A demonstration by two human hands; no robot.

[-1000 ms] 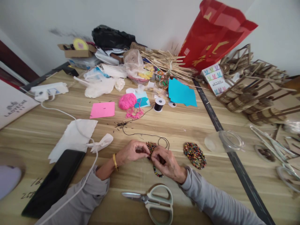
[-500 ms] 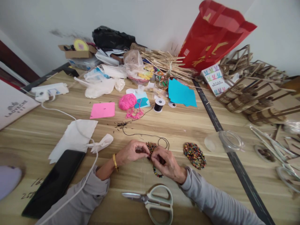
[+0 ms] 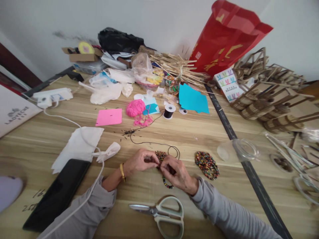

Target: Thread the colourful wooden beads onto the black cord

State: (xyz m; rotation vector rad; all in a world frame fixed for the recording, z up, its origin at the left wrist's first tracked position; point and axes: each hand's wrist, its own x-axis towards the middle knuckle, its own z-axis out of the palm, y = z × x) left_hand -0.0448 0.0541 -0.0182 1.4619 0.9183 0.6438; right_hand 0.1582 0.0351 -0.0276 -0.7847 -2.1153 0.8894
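Thumb and fingers of my left hand are pinched together at the near side of a multicoloured bead string. Close against it, my right hand pinches too, its fingertips almost meeting the left ones. What lies between the fingertips is too small to make out, and part of the beads is hidden behind the hands. A black cord loops from behind the right hand back toward a spool of black cord. A second coiled pile of beads rests to the right. Below the hands lie scissors with pale handles.
At the left are a black phone, white paper and a white cable. Pink yarn, pink paper and blue sheets lie farther back. A clear plastic cup and several brown baskets are at the right.
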